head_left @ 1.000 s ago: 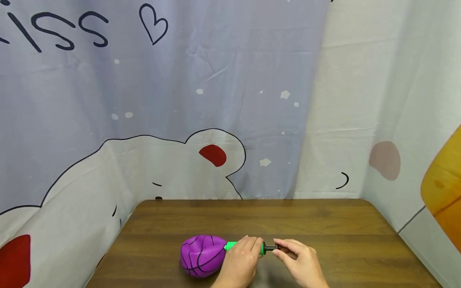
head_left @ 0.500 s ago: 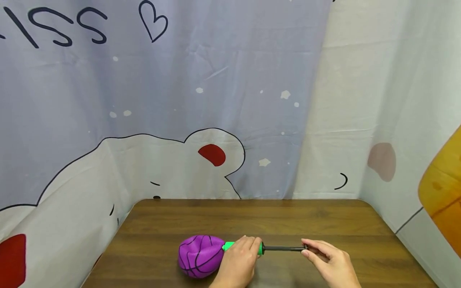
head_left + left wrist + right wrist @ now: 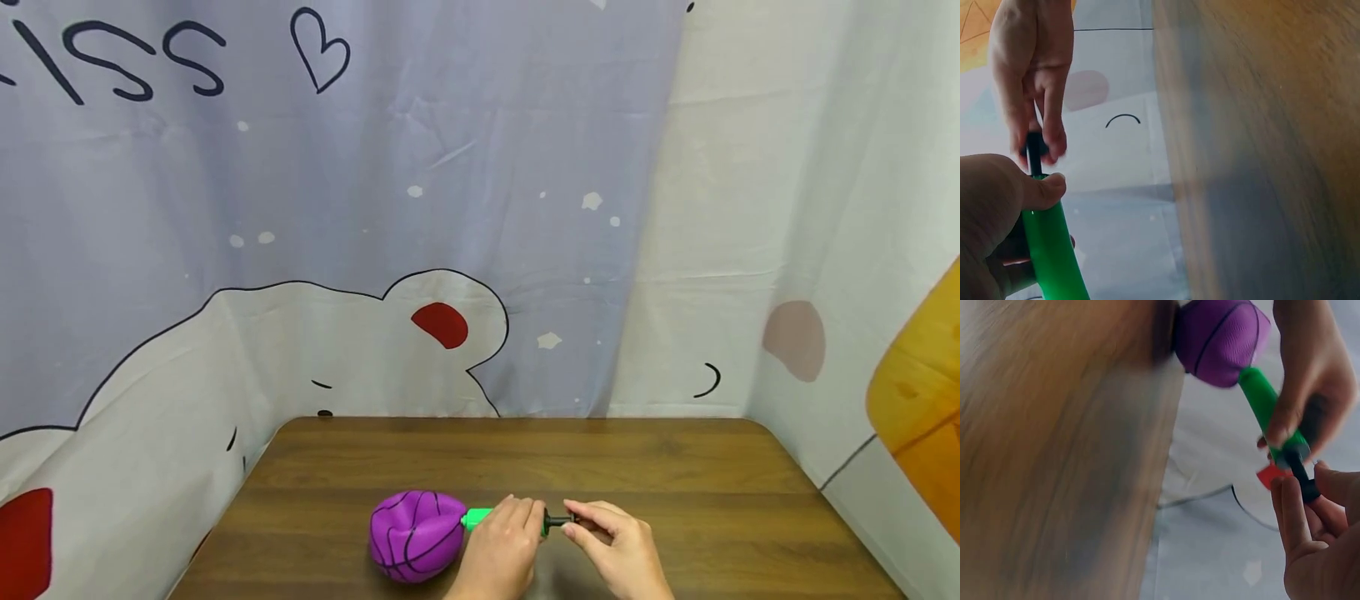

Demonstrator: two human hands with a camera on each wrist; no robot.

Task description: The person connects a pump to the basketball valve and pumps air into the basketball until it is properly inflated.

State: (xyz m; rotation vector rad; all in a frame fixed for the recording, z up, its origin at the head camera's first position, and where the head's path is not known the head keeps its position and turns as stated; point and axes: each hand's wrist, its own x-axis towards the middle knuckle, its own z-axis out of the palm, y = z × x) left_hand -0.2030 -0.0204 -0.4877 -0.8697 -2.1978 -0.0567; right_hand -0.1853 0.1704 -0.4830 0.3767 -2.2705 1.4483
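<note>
A purple ball with black basketball lines, dented and partly deflated, sits on the left of the wooden table. Joined to its right side is the tip of a green hand pump, which lies nearly level. My left hand grips the pump's green barrel, covering much of it in the head view. The fingers and thumb of my right hand pinch the black handle at the pump's right end. Only a short length of black rod shows between barrel and handle.
The brown wooden table has rounded far corners. Behind and beside it hangs a printed cloth curtain with cartoon shapes, reaching down to the table's edges.
My right hand drew the handle out to the right, baring a long rod, then pushed it back left toward the barrel. My left hand stayed around the barrel.
</note>
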